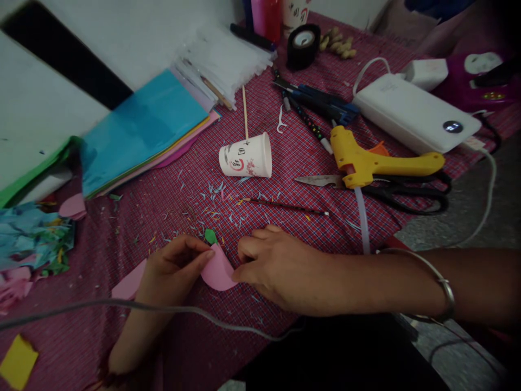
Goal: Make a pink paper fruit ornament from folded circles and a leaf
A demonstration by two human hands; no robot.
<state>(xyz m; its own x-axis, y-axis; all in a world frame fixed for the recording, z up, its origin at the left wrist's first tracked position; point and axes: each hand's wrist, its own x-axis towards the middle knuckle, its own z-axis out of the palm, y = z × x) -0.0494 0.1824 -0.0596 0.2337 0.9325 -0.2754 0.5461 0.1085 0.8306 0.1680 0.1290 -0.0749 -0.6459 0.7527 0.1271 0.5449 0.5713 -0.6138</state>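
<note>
Between my two hands is a rounded pink paper piece [218,271], tapering to a point at its top. My left hand [175,266] pinches it near that point, thumb against the fingers. On its right edge, the closed fingers of my right hand [268,266] grip the same paper. A small green paper leaf [210,236] shows just above the point; whether it is joined to the pink piece I cannot tell. Partly behind my left wrist lies a pink paper strip [129,281]. A dark pencil [288,206] rests beyond my right hand, among small paper snips.
A paper cup [245,156] lies on its side. At the right are a yellow glue gun [358,157], black-handled scissors [407,195] and a white power bank [415,111]. Coloured paper sheets [146,130] and scraps [35,236] lie left. A grey cable [163,308] crosses in front.
</note>
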